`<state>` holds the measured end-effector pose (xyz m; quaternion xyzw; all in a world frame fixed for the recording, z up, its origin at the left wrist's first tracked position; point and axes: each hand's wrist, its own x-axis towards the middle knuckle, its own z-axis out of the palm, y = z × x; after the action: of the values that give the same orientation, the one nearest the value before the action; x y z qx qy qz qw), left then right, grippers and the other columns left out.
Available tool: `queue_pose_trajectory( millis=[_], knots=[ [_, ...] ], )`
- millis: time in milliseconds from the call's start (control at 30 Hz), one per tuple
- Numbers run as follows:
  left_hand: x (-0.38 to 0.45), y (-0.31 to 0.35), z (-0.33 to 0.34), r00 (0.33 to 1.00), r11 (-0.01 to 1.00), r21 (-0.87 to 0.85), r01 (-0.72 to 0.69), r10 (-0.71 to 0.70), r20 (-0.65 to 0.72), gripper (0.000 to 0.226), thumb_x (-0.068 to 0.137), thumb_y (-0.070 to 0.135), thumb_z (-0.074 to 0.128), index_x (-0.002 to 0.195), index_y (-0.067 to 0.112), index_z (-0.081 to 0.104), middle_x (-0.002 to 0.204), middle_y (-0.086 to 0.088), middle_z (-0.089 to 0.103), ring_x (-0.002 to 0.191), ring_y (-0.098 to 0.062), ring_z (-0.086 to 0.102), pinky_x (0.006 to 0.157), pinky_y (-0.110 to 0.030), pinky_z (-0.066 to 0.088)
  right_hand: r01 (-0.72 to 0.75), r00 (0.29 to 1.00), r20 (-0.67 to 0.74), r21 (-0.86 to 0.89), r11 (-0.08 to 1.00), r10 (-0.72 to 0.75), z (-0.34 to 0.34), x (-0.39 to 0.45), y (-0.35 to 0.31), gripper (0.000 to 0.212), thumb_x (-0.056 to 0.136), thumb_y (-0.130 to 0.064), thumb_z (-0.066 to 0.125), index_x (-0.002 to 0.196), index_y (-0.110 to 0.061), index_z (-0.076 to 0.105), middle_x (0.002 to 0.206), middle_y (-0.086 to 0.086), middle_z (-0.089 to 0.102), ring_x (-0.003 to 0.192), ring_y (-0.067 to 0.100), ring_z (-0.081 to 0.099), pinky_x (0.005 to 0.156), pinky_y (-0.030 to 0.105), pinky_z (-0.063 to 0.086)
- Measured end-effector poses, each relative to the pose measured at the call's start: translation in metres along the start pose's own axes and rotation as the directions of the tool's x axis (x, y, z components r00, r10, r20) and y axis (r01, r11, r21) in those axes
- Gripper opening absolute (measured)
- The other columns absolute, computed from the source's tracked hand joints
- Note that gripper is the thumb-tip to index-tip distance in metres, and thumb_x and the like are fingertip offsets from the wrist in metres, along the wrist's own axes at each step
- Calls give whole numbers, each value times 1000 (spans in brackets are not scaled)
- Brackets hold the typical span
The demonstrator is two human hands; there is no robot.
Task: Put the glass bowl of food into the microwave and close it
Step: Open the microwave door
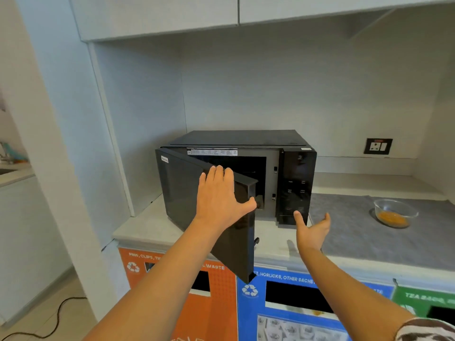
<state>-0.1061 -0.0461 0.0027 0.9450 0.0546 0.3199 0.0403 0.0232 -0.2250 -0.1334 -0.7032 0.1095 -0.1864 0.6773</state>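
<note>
Sitting on the counter's grey mat (357,230), the glass bowl (393,212) lies right of the empty, spread right hand (311,231), nearer than the left hand (219,200) flat on the microwave door (197,193).

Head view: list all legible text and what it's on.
"PINS, CLIPS, T..." and "...L WASTE", both cut off by the arm: orange recycling bin panel.
"HORLICKS, OTHER SACHE...", cut off by the arm: blue recycling bin panel.
"TEA BAGS...", cut off at the frame edge: green bin panel.
White sticker strip above the black microwave cavity: too small.
White brand sticker on the microwave door: blurred.
Control panel labels: unreadable.
</note>
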Motion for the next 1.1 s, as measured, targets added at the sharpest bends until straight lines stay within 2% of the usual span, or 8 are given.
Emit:
queue_pose_trajectory(
  millis=[133,267,367,567,800,900,1000,1100],
  knots=[
    [-25,-40,-42,991,991,-85,-101,107,75,73,70,60,57,128,16,44,121,-3,53,115,-22,49,89,-37,47,-33,998,-47,7,999,33,-10,-53,-8,88,81,-28,68,147,-8,14,155,16,21,142,34,24,113,47,24],
    [-45,-78,-87,973,994,-78,-71,87,216,67,66,58,64,117,19,49,109,-1,60,95,-21,56,71,-34,49,-30,999,-35,0,1000,30,-18,-103,-11,85,83,-22,66,147,-9,12,155,15,21,141,34,24,112,46,25],
    [-63,-105,-113,970,999,22,-43,37,239,66,68,62,63,114,17,49,94,2,60,81,-19,54,64,-32,45,-7,1000,-9,-36,999,7,-24,-134,-19,82,84,-22,64,147,-9,13,155,15,21,140,35,26,111,47,27],
    [-92,-158,-144,961,995,90,42,-65,268,55,77,40,65,122,11,53,115,-9,65,100,-27,61,73,-34,50,-1,1000,28,-139,990,5,-33,-171,-34,72,87,-18,60,145,-8,19,152,17,28,134,39,36,105,49,35],
    [-112,-203,-158,954,986,134,99,-132,268,52,83,18,58,132,10,43,122,-12,60,102,-30,60,77,-37,52,17,995,102,-175,984,1,-33,-201,-53,64,89,-17,57,144,-11,23,151,17,31,132,38,39,104,49,38],
    [-115,-212,-159,957,987,122,109,-137,257,56,84,17,57,136,13,39,120,-12,60,99,-31,60,74,-37,53,28,992,123,-178,984,-6,-35,-206,-61,62,90,-17,56,143,-11,24,151,17,33,133,36,40,106,48,38],
    [-116,-218,-158,961,986,118,116,-142,237,57,82,15,56,136,16,40,108,-11,63,92,-30,60,63,-32,48,38,992,122,-196,980,-14,-39,-209,-65,61,90,-17,55,143,-12,25,150,16,34,133,36,40,105,47,38],
    [-116,-219,-158,957,983,137,124,-155,246,56,80,13,56,134,15,41,100,-11,64,87,-29,60,60,-30,45,44,993,114,-210,977,-20,-42,-209,-66,59,91,-18,54,143,-12,27,149,16,35,132,35,41,105,47,38]
  ],
)
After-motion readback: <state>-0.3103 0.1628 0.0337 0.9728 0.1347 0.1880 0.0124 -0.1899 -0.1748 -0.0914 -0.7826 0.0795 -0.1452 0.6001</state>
